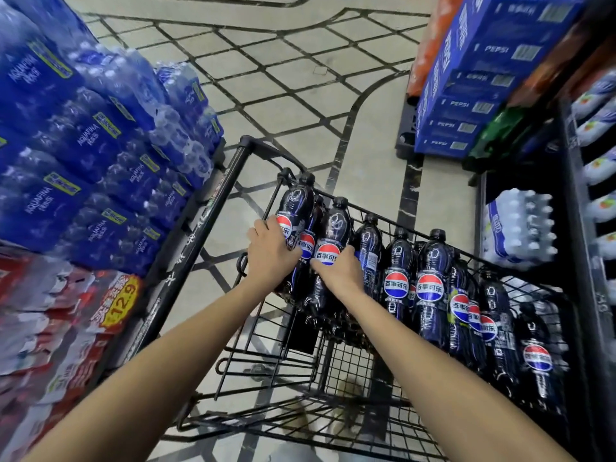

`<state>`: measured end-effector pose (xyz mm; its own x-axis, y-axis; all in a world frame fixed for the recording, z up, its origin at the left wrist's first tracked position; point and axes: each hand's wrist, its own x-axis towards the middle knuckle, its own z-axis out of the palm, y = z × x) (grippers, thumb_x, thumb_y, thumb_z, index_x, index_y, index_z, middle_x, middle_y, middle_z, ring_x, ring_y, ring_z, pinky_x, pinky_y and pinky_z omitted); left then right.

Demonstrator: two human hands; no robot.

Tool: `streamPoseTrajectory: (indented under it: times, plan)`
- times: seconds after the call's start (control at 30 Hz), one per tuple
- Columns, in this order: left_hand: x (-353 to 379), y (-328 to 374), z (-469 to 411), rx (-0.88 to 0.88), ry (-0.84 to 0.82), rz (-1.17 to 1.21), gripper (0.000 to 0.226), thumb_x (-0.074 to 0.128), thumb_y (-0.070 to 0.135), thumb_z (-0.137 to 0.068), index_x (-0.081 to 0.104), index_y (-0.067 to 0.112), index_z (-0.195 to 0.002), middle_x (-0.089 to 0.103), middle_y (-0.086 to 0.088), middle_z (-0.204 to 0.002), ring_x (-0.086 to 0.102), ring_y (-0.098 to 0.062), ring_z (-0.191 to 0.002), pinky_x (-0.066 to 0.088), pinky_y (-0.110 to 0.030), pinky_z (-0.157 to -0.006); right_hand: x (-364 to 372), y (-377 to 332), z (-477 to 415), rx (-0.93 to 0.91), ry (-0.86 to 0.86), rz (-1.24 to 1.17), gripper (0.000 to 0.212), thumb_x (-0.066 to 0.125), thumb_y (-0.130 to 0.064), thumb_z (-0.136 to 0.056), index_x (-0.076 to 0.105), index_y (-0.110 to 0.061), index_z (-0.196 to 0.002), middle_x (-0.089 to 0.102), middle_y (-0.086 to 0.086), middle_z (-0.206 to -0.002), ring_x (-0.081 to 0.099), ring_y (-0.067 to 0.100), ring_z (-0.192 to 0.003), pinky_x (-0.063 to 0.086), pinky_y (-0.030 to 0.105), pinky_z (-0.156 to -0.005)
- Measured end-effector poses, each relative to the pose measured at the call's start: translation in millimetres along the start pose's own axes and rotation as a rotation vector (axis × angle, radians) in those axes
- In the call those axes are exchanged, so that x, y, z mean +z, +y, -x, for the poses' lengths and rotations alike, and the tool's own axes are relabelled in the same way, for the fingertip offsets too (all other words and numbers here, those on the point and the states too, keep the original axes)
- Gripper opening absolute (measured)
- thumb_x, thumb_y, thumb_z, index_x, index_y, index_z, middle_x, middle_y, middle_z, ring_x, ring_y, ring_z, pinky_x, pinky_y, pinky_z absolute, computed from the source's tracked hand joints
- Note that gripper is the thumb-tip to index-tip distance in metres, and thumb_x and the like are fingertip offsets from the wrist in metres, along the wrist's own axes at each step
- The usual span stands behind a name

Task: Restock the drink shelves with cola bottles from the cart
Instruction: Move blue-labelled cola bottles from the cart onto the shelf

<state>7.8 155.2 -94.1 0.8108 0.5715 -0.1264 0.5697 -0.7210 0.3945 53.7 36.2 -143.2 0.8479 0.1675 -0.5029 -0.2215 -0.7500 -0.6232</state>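
Observation:
A black wire shopping cart [233,181] stands in the aisle with several dark cola bottles [430,285] upright in its basket, each with a red, white and blue label. My left hand [271,255] is wrapped around the leftmost cola bottle [295,205] at its label. Beside it, my right hand [340,271] grips a second cola bottle [335,228] below its label. Both bottles rise higher than the others. A third bottle shows between them, partly hidden.
Stacked blue water packs [83,145] and red and white packs [50,328] with a yellow price tag line the left side. Blue cola cartons [466,95] sit on a pallet at upper right. Dark shelving [573,228] with bottle packs runs along the right. Tiled floor lies ahead.

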Motion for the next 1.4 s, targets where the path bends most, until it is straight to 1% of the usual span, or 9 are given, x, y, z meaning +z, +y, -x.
streamPoseTrajectory:
  times: [0.23, 0.4, 0.6, 0.83, 0.9, 1.07, 1.23, 1.33, 1.4]
  plan:
    - [-15.8, 3.3, 15.2, 0.080, 0.034, 0.264, 0.053, 0.068, 0.032, -0.083, 0.046, 0.004, -0.122, 0.048, -0.013, -0.117, 0.041, -0.028, -0.111, 0.037, -0.038, -0.096, -22.0, 4.0, 19.2, -0.054, 0.056, -0.179, 0.060, 0.072, -0.049, -0.076, 0.032, -0.023, -0.112, 0.046, -0.010, -0.086, 0.046, 0.001, -0.066, 0.031, 0.019, -0.049]
    - [-30.2, 15.5, 45.4, 0.293, 0.015, 0.505, 0.026, 0.071, 0.008, -0.077, 0.054, 0.025, -0.085, 0.054, 0.004, -0.082, 0.054, -0.005, -0.078, 0.044, -0.007, -0.078, -41.7, 11.1, 51.3, -0.048, 0.131, -0.307, 0.073, 0.070, -0.047, -0.076, 0.037, -0.015, -0.134, 0.056, 0.004, -0.120, 0.059, 0.018, -0.097, 0.050, 0.030, -0.073]
    - [-29.0, 26.5, 84.9, 0.397, -0.337, 0.546, 0.023, 0.069, 0.022, -0.082, 0.058, 0.023, -0.102, 0.061, 0.003, -0.100, 0.055, -0.016, -0.096, 0.042, -0.030, -0.086, -57.7, 39.3, 120.7, 0.054, 0.285, -0.523, 0.087, 0.068, -0.041, -0.082, 0.022, -0.012, -0.151, 0.039, 0.008, -0.148, 0.043, 0.026, -0.130, 0.037, 0.031, -0.094]
    - [-8.9, 60.7, 175.8, 0.531, -0.583, 0.550, 0.056, 0.066, 0.030, -0.086, 0.045, 0.009, -0.133, 0.053, 0.007, -0.114, 0.049, -0.013, -0.107, 0.034, -0.009, -0.089, -67.2, 106.9, 231.6, 0.122, 0.566, -0.745, 0.060, 0.069, -0.026, -0.078, 0.043, -0.013, -0.131, 0.061, 0.001, -0.106, 0.058, 0.009, -0.086, 0.047, 0.019, -0.065]
    - [-4.6, 69.6, 212.7, 0.615, -0.655, 0.576, 0.048, 0.066, 0.022, -0.088, 0.045, 0.011, -0.129, 0.043, 0.018, -0.094, 0.043, -0.005, -0.092, 0.026, 0.006, -0.063, -69.4, 131.1, 264.8, 0.160, 0.643, -0.777, 0.061, 0.069, -0.024, -0.078, 0.042, -0.011, -0.132, 0.061, 0.006, -0.114, 0.060, 0.012, -0.091, 0.049, 0.021, -0.068]
    - [10.5, 90.3, 310.1, 0.810, -0.853, 0.549, 0.024, 0.064, 0.008, -0.088, 0.048, 0.025, -0.081, 0.055, 0.025, -0.067, 0.053, 0.015, -0.061, 0.033, 0.005, -0.054, -67.0, 193.4, 359.1, 0.263, 0.842, -0.866, 0.063, 0.069, -0.025, -0.078, 0.040, -0.011, -0.132, 0.060, 0.005, -0.113, 0.060, 0.021, -0.101, 0.050, 0.032, -0.083]
    - [31.2, 101.2, 411.4, 0.901, -1.037, 0.510, 0.015, 0.065, 0.025, -0.090, 0.051, 0.027, -0.095, 0.057, 0.020, -0.084, 0.055, 0.014, -0.070, 0.038, -0.001, -0.057, -59.4, 250.6, 459.7, 0.363, 1.034, -0.918, 0.047, 0.069, -0.023, -0.078, 0.045, -0.012, -0.117, 0.059, 0.008, -0.109, 0.059, 0.023, -0.098, 0.049, 0.034, -0.081]
    - [39.3, 96.8, 479.7, 0.915, -1.147, 0.441, 0.043, 0.063, 0.038, -0.090, 0.052, 0.012, -0.123, 0.060, 0.003, -0.111, 0.059, -0.007, -0.094, 0.040, -0.007, -0.067, -48.3, 281.2, 525.6, 0.406, 1.139, -0.915, 0.044, 0.069, -0.023, -0.079, 0.046, -0.014, -0.115, 0.057, 0.002, -0.102, 0.056, 0.014, -0.087, 0.042, 0.024, -0.067]
    - [44.2, 89.7, 525.0, 0.905, -1.218, 0.460, 0.031, 0.061, 0.033, -0.092, 0.057, 0.014, -0.117, 0.064, 0.002, -0.103, 0.063, -0.001, -0.085, 0.042, -0.004, -0.062, -37.7, 302.3, 570.6, 0.427, 1.189, -0.948, 0.041, 0.068, -0.020, -0.080, 0.049, -0.013, -0.116, 0.060, 0.003, -0.102, 0.057, 0.014, -0.085, 0.044, 0.025, -0.070]
